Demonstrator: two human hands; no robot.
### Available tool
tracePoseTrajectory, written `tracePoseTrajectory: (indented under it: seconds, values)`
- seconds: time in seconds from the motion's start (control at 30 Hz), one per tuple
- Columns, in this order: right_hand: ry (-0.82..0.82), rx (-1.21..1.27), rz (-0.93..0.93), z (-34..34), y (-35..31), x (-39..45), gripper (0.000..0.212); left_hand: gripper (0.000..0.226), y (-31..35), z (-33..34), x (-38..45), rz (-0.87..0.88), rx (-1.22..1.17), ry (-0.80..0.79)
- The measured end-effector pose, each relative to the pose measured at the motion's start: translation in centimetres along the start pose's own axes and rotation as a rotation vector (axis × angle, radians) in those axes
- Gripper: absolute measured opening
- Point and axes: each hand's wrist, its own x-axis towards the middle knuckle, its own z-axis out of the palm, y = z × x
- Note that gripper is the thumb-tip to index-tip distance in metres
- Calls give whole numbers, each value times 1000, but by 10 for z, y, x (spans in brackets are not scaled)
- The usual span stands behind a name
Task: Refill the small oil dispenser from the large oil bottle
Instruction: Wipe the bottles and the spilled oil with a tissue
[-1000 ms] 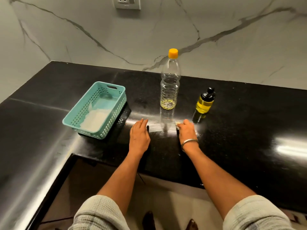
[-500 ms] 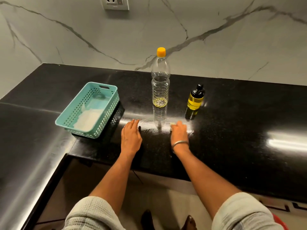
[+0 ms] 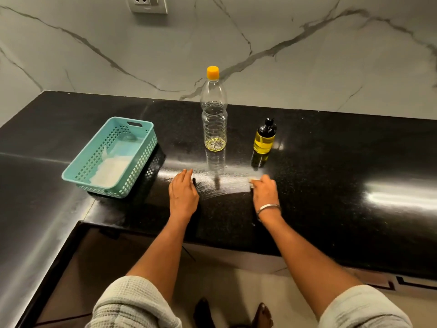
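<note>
The small oil dispenser (image 3: 264,138), a squat bottle with a black pump top and yellow oil up to the shoulder, is seen upright on the black polished stone countertop (image 3: 331,162), just beyond the right hand (image 3: 264,190) and slightly to its outer side. The large oil bottle (image 3: 213,112), clear ribbed plastic with an orange screw cap (image 3: 212,72), is set upright beyond the gap between the 2 hands; only a thin yellow layer is left at its bottom. The 2 containers are apart, not touching.

The left hand (image 3: 183,192) is laid flat on the countertop, fingers loosely extended and nothing held. The right hand is rested palm down with fingers curled over something small and pale at the fingertips; what it is cannot be told. A metal bangle (image 3: 268,208) is worn on the right wrist.

Beyond the outer side of the left hand, a turquoise perforated plastic basket (image 3: 78,171) is placed, with white material inside.
</note>
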Motion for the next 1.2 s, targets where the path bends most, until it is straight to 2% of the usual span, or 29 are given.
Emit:
tracePoseTrajectory:
  seconds: [0.13, 0.27, 0.67, 0.83, 1.0, 1.1, 1.2]
  values:
    - [44, -35, 183, -32, 43, 5, 18, 41, 16, 7, -5, 55, -8, -3]
    - [83, 1, 292, -28, 27, 9, 18, 41, 8, 2, -7, 34, -1, 1]
    - [-283, -27, -185, 38, -124, 22, 37, 45, -48, -34, -11, -76, 94, 52]
    - [-454, -66, -368, 59, -179, 19, 35, 47, -67, -47, -12, -121, 116, 72]
    - [-471, 34, -611, 78, -205, 1, 38, 50, -83, -56, -14, -148, 112, 92]
    - [-410, 109, -728, 76, -190, -8, 26, 51, -85, -54, -13, -165, 108, 93]
    - [-329, 204, -712, 64, -156, -6, 11, 51, -75, -48, -9, -154, 100, 85]
